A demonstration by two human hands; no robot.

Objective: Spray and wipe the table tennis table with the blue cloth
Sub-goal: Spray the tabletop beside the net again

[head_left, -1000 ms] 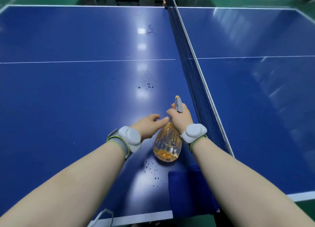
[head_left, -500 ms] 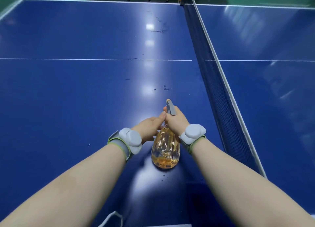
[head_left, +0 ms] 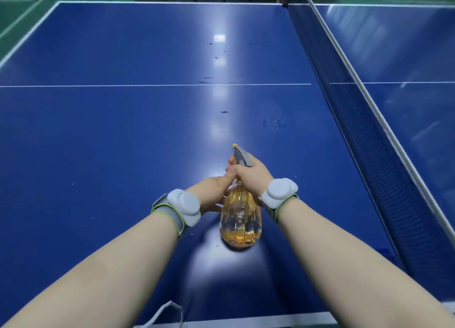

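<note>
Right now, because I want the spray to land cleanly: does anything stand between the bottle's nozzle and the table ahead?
Nothing visible does. The right hand grips the spray bottle, its nozzle facing open table; the net stands off to the right.

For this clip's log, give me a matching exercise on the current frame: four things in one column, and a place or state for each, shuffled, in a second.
Things:
1. spray bottle
2. right hand
3. net
4. droplets

Place or state:
A. runs along the right side of the view
B. scattered on the table
C. holds amber liquid
D. grips the sprayer's top

Pairs: 1-C, 2-D, 3-A, 4-B.
</note>
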